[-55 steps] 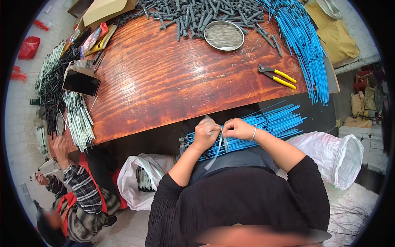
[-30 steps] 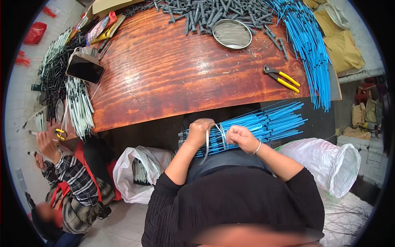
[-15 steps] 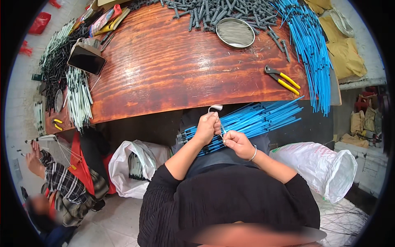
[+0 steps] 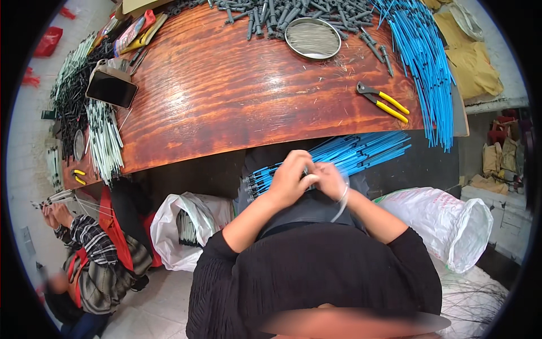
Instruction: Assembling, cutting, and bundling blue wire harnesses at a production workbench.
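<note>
On my lap lies a bundle of thin blue rods [image 4: 361,151] with dark fittings at the left ends. My hands come together above it. My left hand [image 4: 289,179] is closed, its thumb and fingers bent toward the right hand; what they pinch is hidden. Beside it, my right hand [image 4: 328,179] is closed too and partly smeared by motion. A narrow white strip [image 4: 340,211], blurred, trails below the right hand near the wrist, where a bracelet also sits. The strip's upper end is hidden by the hand.
The wooden table [image 4: 226,107] holds yellow-handled pliers [image 4: 384,103], a round tin of thin pins [image 4: 312,40], grey plastic parts [image 4: 276,17], more blue rods [image 4: 426,73] and a phone [image 4: 112,89]. White sacks [image 4: 432,223] stand either side. At left a co-worker's hands [image 4: 57,214] hold pale rods.
My hands have drawn closer together, and the left has turned over toward the right. The white strip, earlier between and above my fingers, now trails below my right hand. The view has shifted slightly.
</note>
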Action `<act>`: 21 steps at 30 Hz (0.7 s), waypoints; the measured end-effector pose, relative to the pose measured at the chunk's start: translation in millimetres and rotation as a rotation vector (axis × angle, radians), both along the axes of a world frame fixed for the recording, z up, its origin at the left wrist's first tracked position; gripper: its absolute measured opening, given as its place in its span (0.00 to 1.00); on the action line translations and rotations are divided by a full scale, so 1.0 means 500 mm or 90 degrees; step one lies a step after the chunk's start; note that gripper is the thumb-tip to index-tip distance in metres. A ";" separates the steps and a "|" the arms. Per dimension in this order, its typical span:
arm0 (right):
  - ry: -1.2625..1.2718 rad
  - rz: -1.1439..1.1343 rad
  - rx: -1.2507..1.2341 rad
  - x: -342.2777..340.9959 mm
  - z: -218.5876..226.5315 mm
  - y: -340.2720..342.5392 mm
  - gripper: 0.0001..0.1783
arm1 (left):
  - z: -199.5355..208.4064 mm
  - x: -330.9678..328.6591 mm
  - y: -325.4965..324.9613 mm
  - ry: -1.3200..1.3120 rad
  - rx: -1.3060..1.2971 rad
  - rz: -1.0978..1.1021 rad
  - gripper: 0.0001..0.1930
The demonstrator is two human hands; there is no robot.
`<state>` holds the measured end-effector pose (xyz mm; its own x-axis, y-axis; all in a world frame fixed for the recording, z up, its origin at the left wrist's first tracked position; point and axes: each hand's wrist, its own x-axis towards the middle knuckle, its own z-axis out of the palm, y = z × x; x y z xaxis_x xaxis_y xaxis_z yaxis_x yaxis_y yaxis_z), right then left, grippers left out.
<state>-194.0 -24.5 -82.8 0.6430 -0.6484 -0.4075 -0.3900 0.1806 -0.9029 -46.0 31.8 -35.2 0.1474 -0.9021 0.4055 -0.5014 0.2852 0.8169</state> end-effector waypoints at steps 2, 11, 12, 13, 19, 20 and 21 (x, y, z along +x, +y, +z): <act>-0.075 -0.060 0.158 -0.021 -0.001 -0.006 0.11 | -0.019 -0.007 0.021 0.125 0.171 -0.045 0.04; -0.288 -0.209 0.338 -0.023 0.073 -0.005 0.12 | -0.065 0.000 0.015 0.199 0.485 -0.103 0.04; -0.302 -0.206 0.286 -0.018 0.082 -0.008 0.12 | -0.066 0.003 0.015 0.161 0.479 -0.116 0.04; -0.303 -0.214 0.283 -0.002 0.089 -0.018 0.12 | -0.065 0.004 0.014 0.158 0.479 -0.124 0.04; -0.125 -0.034 -0.504 0.057 0.137 -0.076 0.12 | -0.072 0.037 0.012 0.347 0.470 -0.096 0.05; -0.128 -0.037 -0.511 0.046 0.138 -0.075 0.12 | -0.075 0.042 0.006 0.403 0.480 -0.067 0.05; 0.053 0.116 -0.425 0.019 0.141 -0.054 0.12 | -0.073 0.044 0.005 0.400 0.474 -0.068 0.05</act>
